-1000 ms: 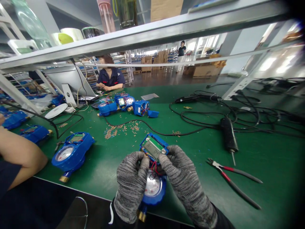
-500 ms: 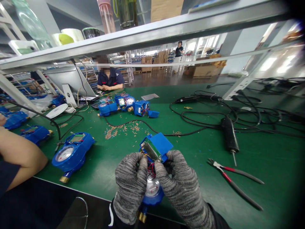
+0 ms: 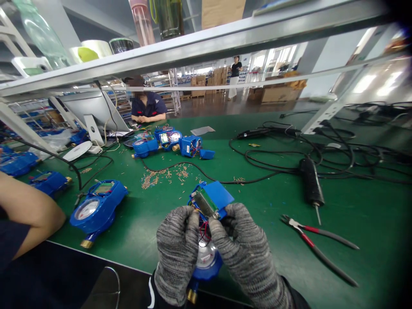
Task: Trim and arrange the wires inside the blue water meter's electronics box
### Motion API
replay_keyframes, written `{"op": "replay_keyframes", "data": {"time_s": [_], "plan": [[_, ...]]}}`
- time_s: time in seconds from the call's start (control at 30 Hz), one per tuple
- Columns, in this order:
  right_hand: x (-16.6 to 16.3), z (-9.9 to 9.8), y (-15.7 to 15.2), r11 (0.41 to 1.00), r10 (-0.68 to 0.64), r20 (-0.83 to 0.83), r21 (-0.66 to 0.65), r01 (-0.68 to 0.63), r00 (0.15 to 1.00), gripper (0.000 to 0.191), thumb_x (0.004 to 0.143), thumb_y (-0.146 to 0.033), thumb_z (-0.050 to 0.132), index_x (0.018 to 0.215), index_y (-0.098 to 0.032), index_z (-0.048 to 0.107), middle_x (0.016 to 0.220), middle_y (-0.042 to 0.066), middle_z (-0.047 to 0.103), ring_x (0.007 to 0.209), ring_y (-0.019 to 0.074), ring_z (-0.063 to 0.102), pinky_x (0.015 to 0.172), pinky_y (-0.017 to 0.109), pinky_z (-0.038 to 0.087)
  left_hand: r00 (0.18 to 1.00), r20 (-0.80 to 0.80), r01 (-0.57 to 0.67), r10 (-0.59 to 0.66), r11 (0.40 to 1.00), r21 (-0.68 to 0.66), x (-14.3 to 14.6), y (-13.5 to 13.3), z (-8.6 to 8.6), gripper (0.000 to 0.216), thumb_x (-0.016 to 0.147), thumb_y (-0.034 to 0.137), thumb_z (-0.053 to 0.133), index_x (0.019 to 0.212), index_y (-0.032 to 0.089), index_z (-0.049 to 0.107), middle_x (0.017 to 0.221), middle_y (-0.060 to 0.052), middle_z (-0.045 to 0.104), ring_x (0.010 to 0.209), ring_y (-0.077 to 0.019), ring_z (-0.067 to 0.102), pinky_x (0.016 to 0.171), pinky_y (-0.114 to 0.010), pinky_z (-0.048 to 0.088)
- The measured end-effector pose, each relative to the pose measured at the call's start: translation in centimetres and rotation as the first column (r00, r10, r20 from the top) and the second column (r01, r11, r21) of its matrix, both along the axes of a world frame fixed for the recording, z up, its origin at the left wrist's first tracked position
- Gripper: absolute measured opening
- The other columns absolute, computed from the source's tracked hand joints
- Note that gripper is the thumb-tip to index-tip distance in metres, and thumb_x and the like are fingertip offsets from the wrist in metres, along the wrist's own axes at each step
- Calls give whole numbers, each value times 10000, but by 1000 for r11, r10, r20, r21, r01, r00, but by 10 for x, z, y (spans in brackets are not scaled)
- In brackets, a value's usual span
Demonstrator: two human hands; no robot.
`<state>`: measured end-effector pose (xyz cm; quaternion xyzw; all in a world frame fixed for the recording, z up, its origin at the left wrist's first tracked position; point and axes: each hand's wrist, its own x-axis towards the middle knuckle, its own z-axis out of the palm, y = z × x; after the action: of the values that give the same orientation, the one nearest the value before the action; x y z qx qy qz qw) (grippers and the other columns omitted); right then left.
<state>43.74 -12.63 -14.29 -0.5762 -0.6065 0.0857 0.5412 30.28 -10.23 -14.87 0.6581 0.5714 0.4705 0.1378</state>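
Both my hands wear grey knit gloves and grip a blue water meter (image 3: 207, 257) at the near table edge. My left hand (image 3: 177, 249) wraps its left side. My right hand (image 3: 246, 253) holds the right side, fingers closed by the blue display module (image 3: 210, 201), which is tipped up on its edge above the round dial, with red wires showing beneath it.
A second blue meter (image 3: 96, 208) lies to the left, near a neighbour's bare arm (image 3: 27, 214). Red-handled pliers (image 3: 317, 244) and a black electric screwdriver (image 3: 310, 182) lie to the right among black cables. Small screws (image 3: 161, 175) are scattered mid-table; more meters (image 3: 167, 141) and a seated person (image 3: 146, 107) are farther back.
The display module, lying face-up a second ago, has been tilted up onto its edge, showing its blue back. My hands have closed in slightly around it.
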Motion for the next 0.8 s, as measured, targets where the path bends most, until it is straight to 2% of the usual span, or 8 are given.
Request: {"op": "replay_keyframes", "data": {"time_s": [0.1, 0.2, 0.3, 0.43, 0.6, 0.67, 0.8], "plan": [[0, -1, 1, 997, 38, -132, -64, -46, 991, 111, 859, -304, 576, 935, -241, 525, 692, -25, 675, 540, 136, 669, 493, 201, 544, 980, 188, 96, -59, 976, -194, 0, 0, 0, 280, 887, 428, 562, 912, 183, 693, 918, -78, 734, 843, -228, 680, 797, -374, 546], [0, -3, 2, 983, 53, -305, -152, -104, 951, 144, 837, -351, 589, 886, -229, 528, 714, 8, 672, 575, 167, 674, 549, 266, 573, 944, 317, 175, -90, 953, -249, -1, 0, 0, 300, 855, 446, 605, 924, 166, 689, 949, -91, 729, 878, -234, 674, 834, -375, 537], [-1, 1, 4, 960, 77, -491, -199, -198, 868, 210, 802, -409, 616, 820, -231, 506, 689, 13, 657, 574, 186, 663, 536, 296, 568, 911, 406, 195, -74, 944, -266, -1, 1, 0, 310, 815, 433, 653, 939, 151, 691, 963, -96, 726, 905, -239, 669, 853, -368, 529], [-2, 13, 8, 950, 70, -628, -194, -244, 775, 262, 716, -429, 671, 757, -222, 516, 628, 2, 641, 528, 173, 635, 482, 267, 540, 888, 436, 277, -149, 928, -248, 0, 1, 8, 262, 831, 406, 647, 802, 147, 679, 793, -56, 704, 740, -184, 645, 702, -284, 521], [6, 19, 11, 938, 106, -668, -179, -297, 737, 276, 685, -421, 712, 729, -201, 550, 625, -3, 638, 524, 150, 610, 464, 235, 518, 883, 426, 327, -197, 910, -257, 2, 2, 18, 313, 828, 424, 638, 677, 150, 638, 661, -38, 653, 634, -154, 584, 579, -234, 476], [10, 15, 12, 934, 124, -673, -169, -315, 729, 283, 694, -421, 726, 760, -198, 566, 661, 5, 656, 552, 158, 627, 488, 244, 533, 897, 395, 314, -196, 913, -260, 2, 2, 14, 326, 823, 451, 637, 693, 153, 654, 672, -50, 664, 642, -165, 593, 582, -241, 485], [14, 6, 13, 923, 161, -720, -131, -361, 675, 314, 744, -446, 723, 869, -203, 566, 723, 18, 691, 613, 185, 676, 551, 272, 567, 909, 389, 252, -151, 941, -224, 5, 3, -8, 355, 795, 519, 657, 832, 170, 711, 799, -79, 714, 733, -204, 642, 681, -290, 539]]}}
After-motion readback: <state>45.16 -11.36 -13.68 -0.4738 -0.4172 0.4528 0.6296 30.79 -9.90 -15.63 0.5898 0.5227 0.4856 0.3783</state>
